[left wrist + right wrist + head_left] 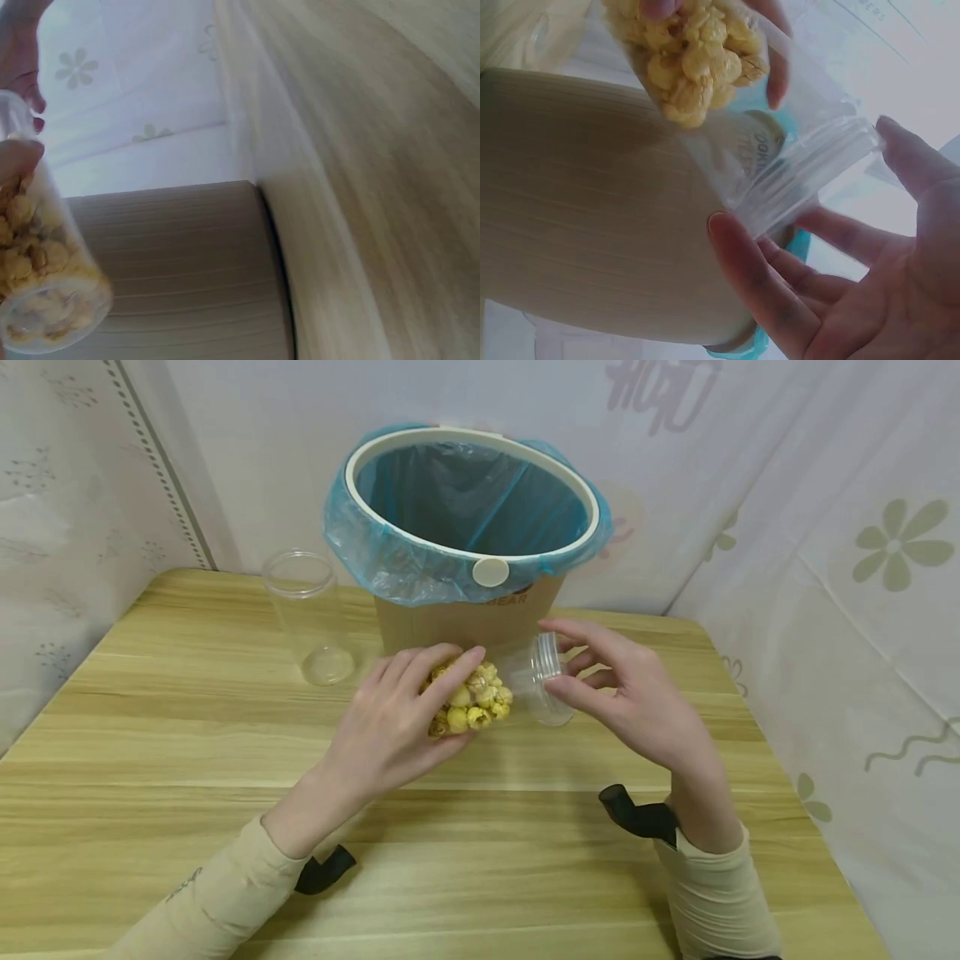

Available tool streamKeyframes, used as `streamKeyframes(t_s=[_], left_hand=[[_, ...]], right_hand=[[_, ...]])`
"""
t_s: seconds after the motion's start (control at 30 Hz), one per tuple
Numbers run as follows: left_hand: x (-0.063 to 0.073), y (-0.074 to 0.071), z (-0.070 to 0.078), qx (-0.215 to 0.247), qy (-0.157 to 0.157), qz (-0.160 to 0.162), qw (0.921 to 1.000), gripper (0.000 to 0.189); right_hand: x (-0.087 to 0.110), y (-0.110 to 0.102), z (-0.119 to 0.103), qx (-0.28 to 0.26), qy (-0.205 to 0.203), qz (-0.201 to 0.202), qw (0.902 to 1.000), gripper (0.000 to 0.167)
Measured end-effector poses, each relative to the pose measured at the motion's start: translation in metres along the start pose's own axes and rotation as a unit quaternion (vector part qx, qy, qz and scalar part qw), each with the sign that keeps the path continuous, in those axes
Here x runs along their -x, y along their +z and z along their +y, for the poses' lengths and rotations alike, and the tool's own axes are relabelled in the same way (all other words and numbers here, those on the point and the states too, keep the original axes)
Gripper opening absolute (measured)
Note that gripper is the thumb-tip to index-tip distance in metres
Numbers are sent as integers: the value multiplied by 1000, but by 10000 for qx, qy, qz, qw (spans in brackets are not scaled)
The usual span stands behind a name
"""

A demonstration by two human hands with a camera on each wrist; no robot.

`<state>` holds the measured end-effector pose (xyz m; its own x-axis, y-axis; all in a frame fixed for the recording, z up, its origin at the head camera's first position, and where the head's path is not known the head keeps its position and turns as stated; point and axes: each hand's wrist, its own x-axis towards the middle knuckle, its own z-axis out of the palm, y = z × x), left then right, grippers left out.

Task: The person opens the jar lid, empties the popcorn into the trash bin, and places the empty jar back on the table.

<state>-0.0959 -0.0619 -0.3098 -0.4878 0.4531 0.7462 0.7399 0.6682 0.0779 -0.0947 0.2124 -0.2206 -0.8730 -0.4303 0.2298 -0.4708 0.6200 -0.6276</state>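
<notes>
A clear plastic jar [705, 146] lies on its side in the air, close over the table in front of the bin. Yellow popcorn [480, 700] fills its bottom half, toward the left. My left hand [390, 714] grips that end from above, thumb and fingers wrapped round the wall. Through the clear base, popcorn shows in the left wrist view. At the jar's other end is a ridged clear lid [810, 180]. My right hand [633, 693] holds this lid between thumb and fingertips, the palm standing off from it.
Behind the jar stands a beige bin [457, 622], lined with a blue bag [397, 564] under a white ring [491, 437]. A second clear jar [300, 618] stands upright left of the bin on the wooden table [480, 877]. Patterned cloth [825, 527] hangs round the table.
</notes>
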Motion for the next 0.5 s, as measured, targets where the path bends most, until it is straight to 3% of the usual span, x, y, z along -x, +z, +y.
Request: streamKeyframes(t_s=[0.23,0.37,0.5], left_hand=[[-2,-6,-4,993,-488,-717,9913,96],[-3,-9,-5,1157,-596,-961,9868,96],[-3,-9,-5,1135,-557,-1007,9869,96]], right_hand=[[3,-6,2,1,-813,-163,9966,68],[4,-7,2,-54,-1202,-207,9925,70],[5,-7,2,-93,-1372,-165,9904,70]])
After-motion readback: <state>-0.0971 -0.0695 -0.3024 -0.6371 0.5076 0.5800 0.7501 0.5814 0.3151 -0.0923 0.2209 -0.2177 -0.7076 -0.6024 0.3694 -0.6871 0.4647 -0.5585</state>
